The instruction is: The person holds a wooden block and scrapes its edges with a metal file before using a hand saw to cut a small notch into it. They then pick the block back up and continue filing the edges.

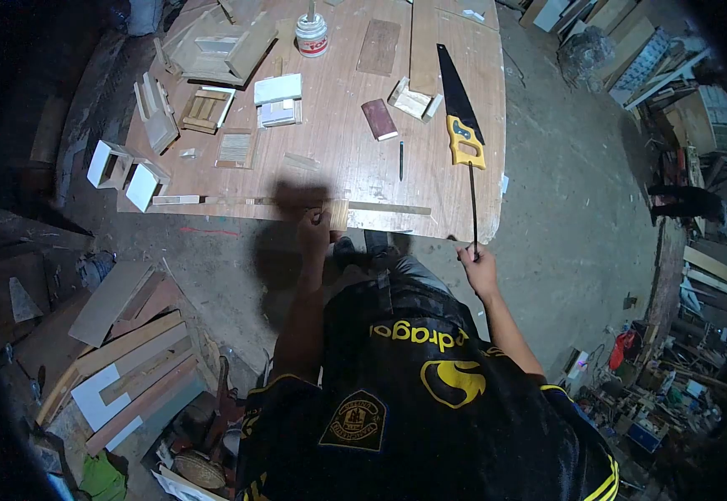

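At the near edge of the table, my left hand (pixel 313 232) is closed on a small light wooden piece (pixel 338 215) with a ribbed look. A flat wooden strip (pixel 393 208) lies along the edge just right of it. My right hand (pixel 479 265), off the table's near right corner, grips the lower end of a thin dark rod (pixel 474 209). The rod's far end reaches up to the yellow handle of a handsaw (pixel 460 104), which lies flat on the table. A dark pencil-like stick (pixel 401 161) rests between the two hands, farther in.
The wooden table (pixel 338 125) also bears a white glue jar (pixel 312 37), a maroon block (pixel 379 119), a long board (pixel 424 50) and small wooden box parts (pixel 278 100). Stacked offcuts (pixel 142 376) stand at lower left. Clutter (pixel 672 392) lines the right wall.
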A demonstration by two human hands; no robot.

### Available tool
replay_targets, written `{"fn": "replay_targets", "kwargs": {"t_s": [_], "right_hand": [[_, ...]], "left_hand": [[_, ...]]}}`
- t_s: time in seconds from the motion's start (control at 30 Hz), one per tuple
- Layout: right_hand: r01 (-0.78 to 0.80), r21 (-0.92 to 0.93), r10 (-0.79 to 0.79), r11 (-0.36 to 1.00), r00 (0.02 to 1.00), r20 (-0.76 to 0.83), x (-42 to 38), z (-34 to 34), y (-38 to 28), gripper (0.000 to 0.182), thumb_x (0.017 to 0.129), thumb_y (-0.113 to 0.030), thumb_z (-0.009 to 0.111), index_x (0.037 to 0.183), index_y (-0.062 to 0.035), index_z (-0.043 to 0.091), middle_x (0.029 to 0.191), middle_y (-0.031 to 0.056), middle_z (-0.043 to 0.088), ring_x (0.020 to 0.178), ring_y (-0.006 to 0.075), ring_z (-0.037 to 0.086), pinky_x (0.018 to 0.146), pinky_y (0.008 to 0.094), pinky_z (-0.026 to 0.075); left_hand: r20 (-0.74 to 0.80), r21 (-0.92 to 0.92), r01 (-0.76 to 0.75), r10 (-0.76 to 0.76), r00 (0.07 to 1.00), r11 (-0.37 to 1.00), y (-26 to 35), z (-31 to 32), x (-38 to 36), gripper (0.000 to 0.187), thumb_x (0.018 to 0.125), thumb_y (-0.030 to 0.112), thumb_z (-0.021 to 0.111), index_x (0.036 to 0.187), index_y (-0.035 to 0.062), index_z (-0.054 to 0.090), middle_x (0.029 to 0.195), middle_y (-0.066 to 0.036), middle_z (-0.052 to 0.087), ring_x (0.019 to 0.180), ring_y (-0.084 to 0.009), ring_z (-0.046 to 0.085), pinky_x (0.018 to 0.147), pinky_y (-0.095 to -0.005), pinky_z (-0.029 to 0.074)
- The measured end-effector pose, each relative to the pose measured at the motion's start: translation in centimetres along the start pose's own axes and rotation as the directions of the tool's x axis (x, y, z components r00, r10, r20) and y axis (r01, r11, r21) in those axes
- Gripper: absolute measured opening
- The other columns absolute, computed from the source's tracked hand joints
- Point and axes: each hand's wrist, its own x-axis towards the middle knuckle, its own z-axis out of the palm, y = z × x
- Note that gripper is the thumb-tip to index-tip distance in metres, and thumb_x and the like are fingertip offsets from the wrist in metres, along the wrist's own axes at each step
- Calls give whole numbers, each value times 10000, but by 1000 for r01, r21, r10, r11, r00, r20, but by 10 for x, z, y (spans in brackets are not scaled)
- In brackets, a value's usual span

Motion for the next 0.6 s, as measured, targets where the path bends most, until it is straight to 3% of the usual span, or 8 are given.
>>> {"fn": "replay_targets", "kwargs": {"t_s": [0.17,0.23,0.27,0.33,0.43,0.6], "right_hand": [[2,-55,-2,998,1000,4,-2,-1,-2,368,846,-171,695,647,-48,410,648,82,578,644,153,559,620,299,458],[11,-61,-11,998,1000,3,-3,-2,-9,367,846,-171,693,646,-48,411,645,84,580,641,153,562,616,300,459],[20,-68,-20,998,1000,3,-4,-2,-12,367,847,-171,691,645,-47,411,643,86,583,638,154,566,613,301,460],[14,-71,-14,997,1000,0,-5,-2,-16,368,848,-172,690,644,-46,411,637,86,581,635,152,565,608,300,460],[20,-64,-20,998,1000,-4,-5,-1,-14,367,848,-174,690,644,-46,412,627,81,574,623,146,551,599,297,455],[-6,-86,5,996,1000,-3,-6,-1,-11,366,841,-167,697,643,-47,414,612,68,556,598,136,503,585,294,443]], "left_hand": [[-6,-74,24,-24,1000,997,-17,5,7,260,865,231,651,931,-21,650,759,-135,673,486,-184,631,424,-316,508],[43,-150,130,-125,991,980,5,1,-4,259,869,232,650,942,-17,649,762,-135,675,479,-184,630,421,-311,511],[43,-150,130,-125,991,980,-7,3,2,259,869,232,650,942,-17,649,762,-135,675,479,-184,630,421,-311,511],[-27,-49,-43,42,999,998,-31,8,15,248,882,225,638,948,-13,644,763,-134,676,462,-187,627,396,-302,507],[23,-80,46,-44,999,996,-8,4,3,240,891,220,632,971,-6,629,766,-137,677,477,-205,644,377,-303,506],[24,-134,23,-20,1000,991,-5,4,0,222,889,204,638,979,4,607,756,-146,672,501,-228,662,362,-311,501]]}}
